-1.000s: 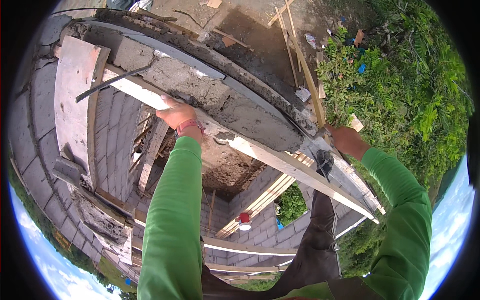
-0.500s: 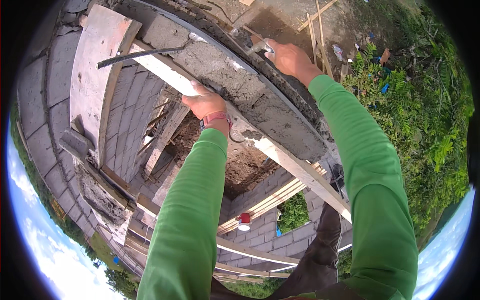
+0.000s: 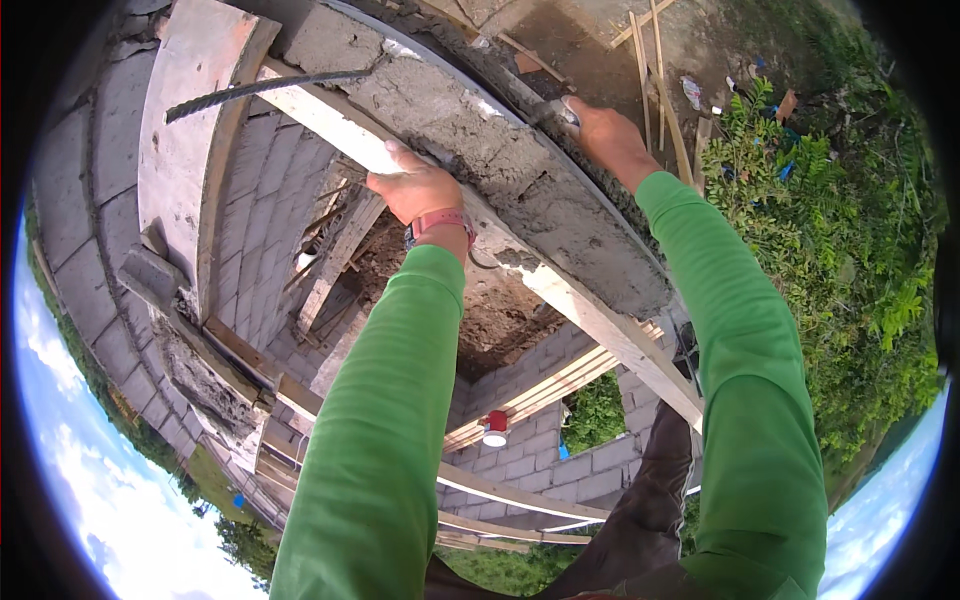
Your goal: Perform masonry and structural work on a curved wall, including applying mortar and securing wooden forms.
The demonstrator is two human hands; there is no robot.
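My left hand is closed over the edge of a long wooden board, which runs along the inner side of a concrete beam. The beam's top is rough and grey. On the outer side of the beam, my right hand grips a mortar-smeared trowel. Its blade is hard to make out against the grey wall face. A dark ribbed steel bar sticks out of the beam, left of and beyond my left hand.
A wide plywood panel stands at the left beside block walls. Below lie a dirt floor, stacked planks and a red-and-white can. Leafy bushes and loose sticks are outside at right.
My right hand has moved nearer along the beam's outer side with the trowel. My left hand stays on the board. The view has shifted slightly.
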